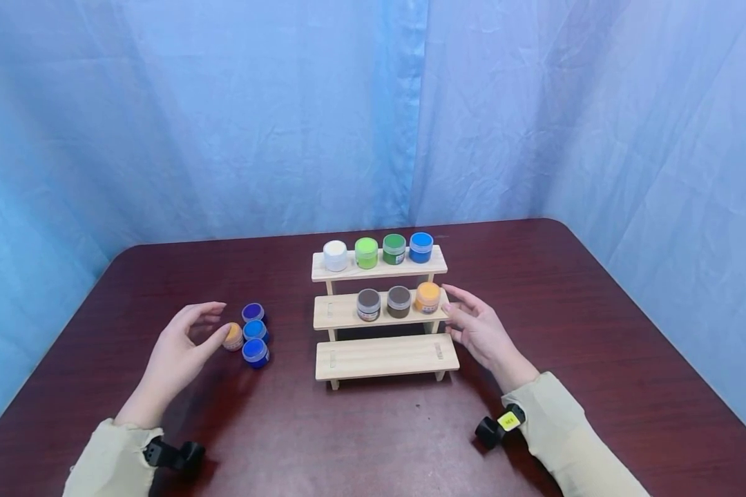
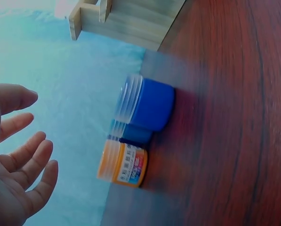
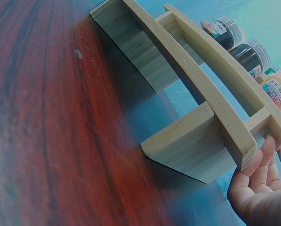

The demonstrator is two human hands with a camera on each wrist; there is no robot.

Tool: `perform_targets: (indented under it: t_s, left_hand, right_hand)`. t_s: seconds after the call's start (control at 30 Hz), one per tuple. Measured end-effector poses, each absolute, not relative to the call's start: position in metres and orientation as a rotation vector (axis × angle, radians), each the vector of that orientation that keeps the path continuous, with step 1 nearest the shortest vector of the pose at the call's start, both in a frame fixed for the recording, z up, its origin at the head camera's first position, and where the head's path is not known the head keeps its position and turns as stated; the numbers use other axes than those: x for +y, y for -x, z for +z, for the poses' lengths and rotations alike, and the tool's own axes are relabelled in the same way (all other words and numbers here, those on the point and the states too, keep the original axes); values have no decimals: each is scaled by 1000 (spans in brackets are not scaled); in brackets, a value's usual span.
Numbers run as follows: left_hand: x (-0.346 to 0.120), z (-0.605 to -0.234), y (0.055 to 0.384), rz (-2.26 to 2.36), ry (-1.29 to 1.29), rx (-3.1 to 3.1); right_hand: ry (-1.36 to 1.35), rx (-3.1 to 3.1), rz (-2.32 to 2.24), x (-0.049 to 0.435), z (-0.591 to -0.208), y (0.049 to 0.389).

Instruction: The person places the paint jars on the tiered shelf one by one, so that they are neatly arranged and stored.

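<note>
My left hand (image 1: pixel 177 348) is over the table beside a small group of paint jars, thumb and fingers spread apart and holding nothing. Nearest to it is a yellow-orange jar (image 2: pixel 124 162), with a gap between it and the fingers in the left wrist view. Against that jar stand a dark blue jar (image 1: pixel 253 313), a lighter blue jar (image 1: pixel 255 330) and a bright blue jar (image 2: pixel 152 103). My right hand (image 1: pixel 481 331) is at the right end of the wooden three-tier stand (image 1: pixel 385 355), fingers loosely bent around the middle shelf's end, close to an orange jar (image 1: pixel 427 298).
On the middle shelf are also a grey-brown jar (image 1: pixel 369 304) and a brown jar (image 1: pixel 399 301). White (image 1: pixel 335 255), light green (image 1: pixel 367 253), green (image 1: pixel 394 249) and blue (image 1: pixel 421 247) jars line the top shelf. Blue curtains (image 1: pixel 255 117) hang behind the dark red table (image 1: pixel 373 442).
</note>
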State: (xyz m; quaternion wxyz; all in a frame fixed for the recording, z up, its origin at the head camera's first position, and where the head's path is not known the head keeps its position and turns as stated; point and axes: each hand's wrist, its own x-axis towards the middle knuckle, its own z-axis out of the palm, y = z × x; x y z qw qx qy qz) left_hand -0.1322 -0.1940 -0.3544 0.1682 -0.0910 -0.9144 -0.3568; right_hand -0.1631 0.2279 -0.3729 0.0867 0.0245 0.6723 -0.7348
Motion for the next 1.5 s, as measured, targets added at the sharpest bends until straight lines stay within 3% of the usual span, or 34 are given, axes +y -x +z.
perform_targets:
  t_s: [0.13,0.37,0.6,1.5]
  left_hand:
    - [-197,-357,134,-1031,227,-2636]
    - [-226,-404,161,-965,159,-2657]
    - [-209,-370,144,-1135,116,-2741]
    - [-209,-381,153,-1205,37,-2924]
  right_hand:
    - [-63,1991,-2197,228,-373,163]
    - [-42,2020,-2159,229,-371,162]
    - [-44,1985,-2183,229,-371,163]
    - [-38,2012,-2167,231,-375,162]
